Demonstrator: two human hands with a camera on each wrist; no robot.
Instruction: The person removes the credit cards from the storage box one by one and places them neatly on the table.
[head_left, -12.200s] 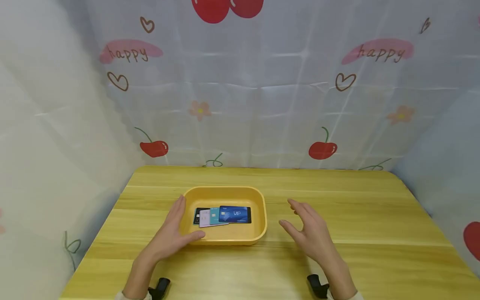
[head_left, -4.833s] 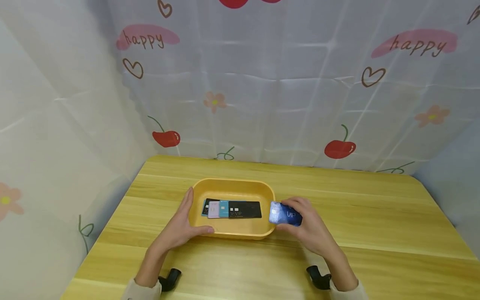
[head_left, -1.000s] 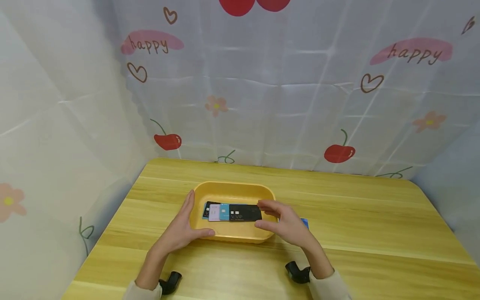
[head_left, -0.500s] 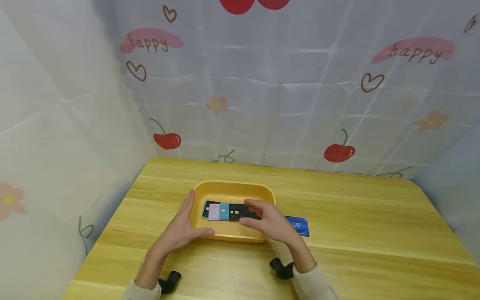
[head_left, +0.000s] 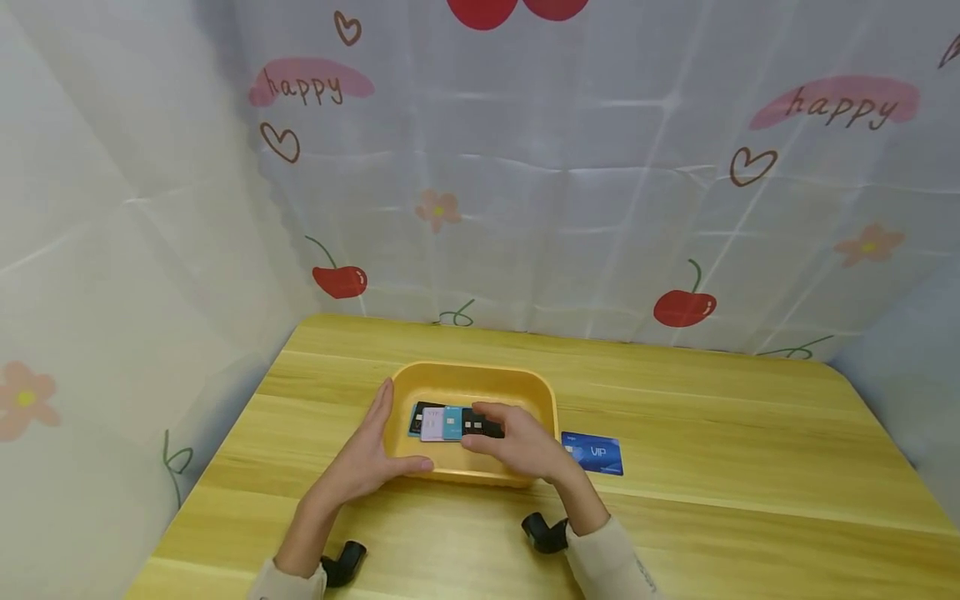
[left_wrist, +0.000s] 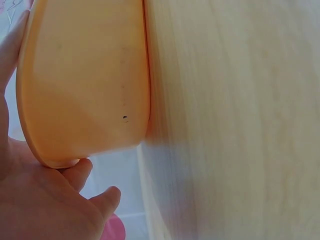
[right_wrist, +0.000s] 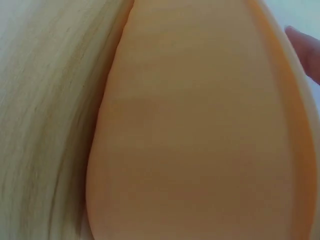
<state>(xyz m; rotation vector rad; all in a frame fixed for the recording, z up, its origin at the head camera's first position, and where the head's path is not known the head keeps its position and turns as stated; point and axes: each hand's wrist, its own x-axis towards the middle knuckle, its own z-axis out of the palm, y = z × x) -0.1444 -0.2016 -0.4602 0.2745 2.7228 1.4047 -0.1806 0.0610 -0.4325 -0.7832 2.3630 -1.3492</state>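
While left hand [head_left: 366, 457] steadies tray [head_left: 472, 379] (yellow), right hand [head_left: 517, 442] over black card [head_left: 480, 425]

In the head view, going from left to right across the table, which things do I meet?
Left hand → yellow tray → right hand → blue VIP card lying on the wooden table.

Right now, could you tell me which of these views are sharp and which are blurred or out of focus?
Head view: evenly lit and sharp, the yellow tray and blue VIP card crisp. Left wrist view: the tray's side fills the frame, the table soft and streaky. Right wrist view: all out of focus.
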